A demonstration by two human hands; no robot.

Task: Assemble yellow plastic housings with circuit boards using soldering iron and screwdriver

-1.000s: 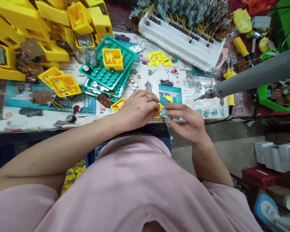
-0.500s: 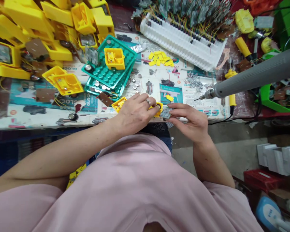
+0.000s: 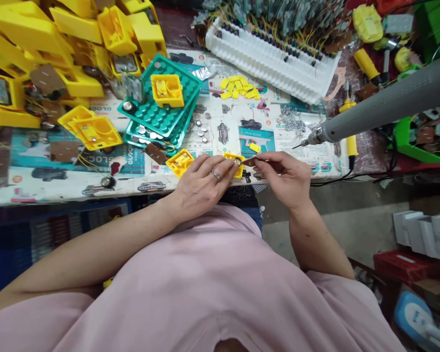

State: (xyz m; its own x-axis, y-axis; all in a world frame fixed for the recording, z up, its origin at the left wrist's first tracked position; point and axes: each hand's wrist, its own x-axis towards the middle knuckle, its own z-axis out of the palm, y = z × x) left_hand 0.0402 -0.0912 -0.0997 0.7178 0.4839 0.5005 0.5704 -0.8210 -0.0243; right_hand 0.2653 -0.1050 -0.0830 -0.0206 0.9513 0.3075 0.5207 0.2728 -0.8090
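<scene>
Brown circuit board [image 3: 250, 161], grey-faced before

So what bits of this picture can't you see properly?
All in the head view:
- Inside of the yellow case: partly covered by the left hand.
- Board: its underside faces away, and the right hand covers one end.
- Grey tool: its back end is cut off by the right edge.
- Metal bits: too small and heaped to count.
</scene>
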